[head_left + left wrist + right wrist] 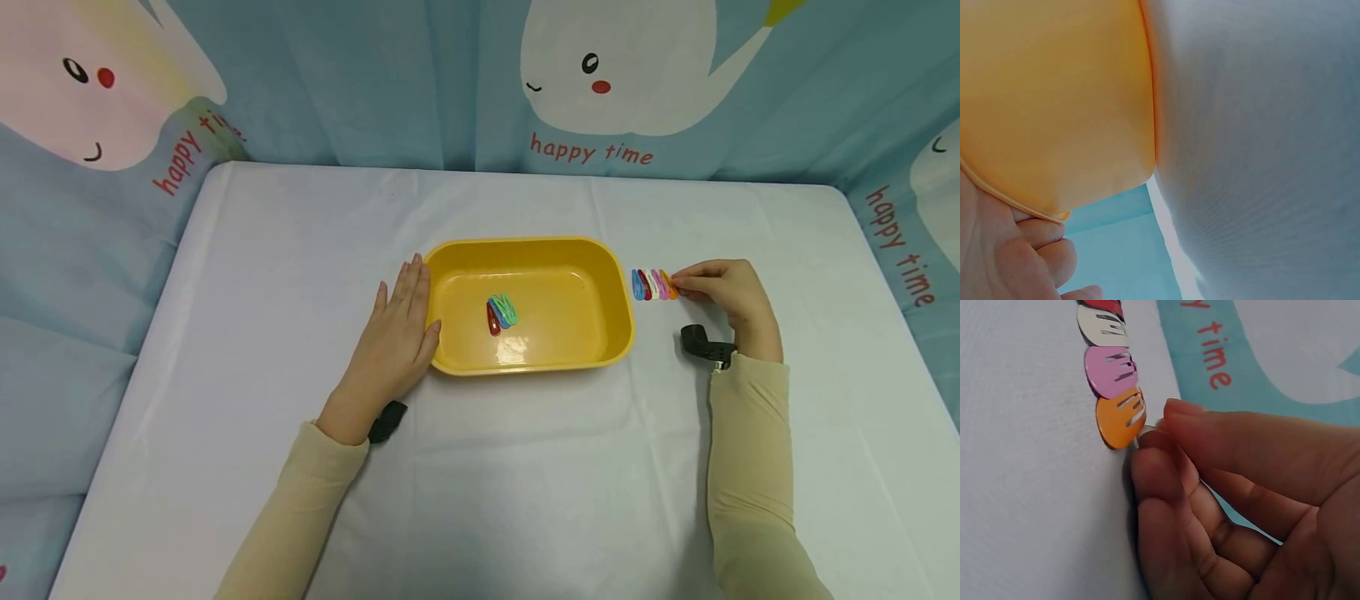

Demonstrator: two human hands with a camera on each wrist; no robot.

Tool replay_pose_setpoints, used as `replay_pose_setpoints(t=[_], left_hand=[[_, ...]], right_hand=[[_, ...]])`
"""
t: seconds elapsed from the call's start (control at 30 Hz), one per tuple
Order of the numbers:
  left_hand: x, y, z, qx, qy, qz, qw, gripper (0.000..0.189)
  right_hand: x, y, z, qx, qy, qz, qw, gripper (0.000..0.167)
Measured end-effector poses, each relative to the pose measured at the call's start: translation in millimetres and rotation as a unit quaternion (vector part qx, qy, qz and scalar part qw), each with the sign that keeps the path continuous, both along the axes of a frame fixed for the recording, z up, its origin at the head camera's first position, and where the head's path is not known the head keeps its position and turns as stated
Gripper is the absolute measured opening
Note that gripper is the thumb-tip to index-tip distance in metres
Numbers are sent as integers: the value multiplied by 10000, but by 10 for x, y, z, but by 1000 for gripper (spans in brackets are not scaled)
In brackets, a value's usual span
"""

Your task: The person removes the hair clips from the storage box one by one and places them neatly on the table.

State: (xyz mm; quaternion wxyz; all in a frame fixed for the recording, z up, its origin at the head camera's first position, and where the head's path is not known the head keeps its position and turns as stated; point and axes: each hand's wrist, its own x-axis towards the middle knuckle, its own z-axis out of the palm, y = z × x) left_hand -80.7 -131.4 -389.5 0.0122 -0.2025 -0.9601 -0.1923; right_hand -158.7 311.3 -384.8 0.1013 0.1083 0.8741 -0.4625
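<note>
My left hand [393,337] lies with straight fingers along the left rim of a yellow tray [531,371], the thumb reaching over the edge. Inside the tray are a dark red snap hair clip [493,320], a blue one and some green ones [506,308]. At the tray's right, a row of snap clips lies on the cloth: blue [637,285], red, white [1102,326], pink [1110,372] and orange [1119,419]. With curled fingers, my right hand [723,293] pinches the near edge of the orange hair clip at the row's right end.
A white cloth [262,292] covers the table. Light blue curtains [375,83] with cartoon figures hang behind the back edge and along the sides. Black wrist devices [705,343] sit by both sleeves.
</note>
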Motion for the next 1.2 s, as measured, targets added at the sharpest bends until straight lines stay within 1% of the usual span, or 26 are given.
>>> replay_pose_setpoints(t=[0.07, 0.17, 0.23, 0.43, 0.6, 0.8, 0.9, 1.07, 1.2], left_hand=[[1, 0, 2, 10, 11, -5, 10000, 64], [0, -1, 2, 20, 22, -9, 10000, 64], [-1, -2, 2, 28, 24, -11, 10000, 64], [7, -14, 6, 32, 27, -3, 10000, 64], [10, -21, 14, 8, 8, 14, 10000, 65], [6, -22, 7, 31, -19, 6, 10000, 64], [2, -16, 2, 37, -30, -26, 10000, 65], [2, -17, 3, -2, -23, -38, 10000, 65], [3, -17, 3, -5, -24, -45, 10000, 65]], right_hand=[[2, 11, 0, -218, 6, -143, 9997, 9], [7, 17, 13, -554, 31, -360, 9978, 19], [9, 12, 29, -737, 68, -451, 9962, 23], [24, -28, 100, -929, 181, -498, 9943, 21], [40, -88, 154, -1159, 319, -459, 9917, 17], [63, -179, 207, -1653, 359, -373, 9849, 12], [82, -221, 243, -1791, 437, -289, 9824, 10], [135, -332, 326, -1798, 525, -146, 9822, 6], [173, -461, 388, -1729, 626, 92, 9829, 9]])
